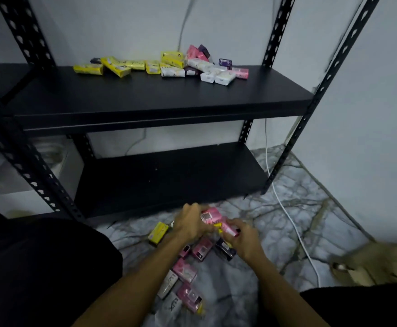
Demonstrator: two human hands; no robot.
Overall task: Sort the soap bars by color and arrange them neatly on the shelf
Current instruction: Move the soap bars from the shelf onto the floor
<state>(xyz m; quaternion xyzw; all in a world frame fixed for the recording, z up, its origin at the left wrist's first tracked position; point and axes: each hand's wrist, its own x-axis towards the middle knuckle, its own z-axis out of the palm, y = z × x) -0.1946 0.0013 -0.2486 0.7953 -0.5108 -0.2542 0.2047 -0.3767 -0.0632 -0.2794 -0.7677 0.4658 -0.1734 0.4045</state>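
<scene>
Soap bars in pink wrappers (212,218) sit bunched between my two hands, low over the marble-patterned floor (251,274) just in front of the bottom shelf (169,175). My left hand (189,223) curls its fingers around the upper end of the bunch, where a barcode label shows on one wrapper; my right hand (243,239) pinches the lower end, thumb and fingers pressed on a pink pack with a strip of yellow peeking out between them. The print on these held packs is too blurred to read.

Under my forearms more bars lie scattered on the floor: a yellow bar (158,233) off to the left of my left hand, two pink ones (200,250) and a dark purple one (225,250) just below my hands, then a loose line running toward me of pink bars (185,271) and white bars (169,285). The white wrappers read "LUX".

Up on the middle shelf (145,100) of the black metal rack, a row of yellow bars (112,66) lies at the left, touching a heap of white bars (207,70) mixed with pink and purple ones on the right. A white cable (291,223) trails across the floor beside the rack's right post.
</scene>
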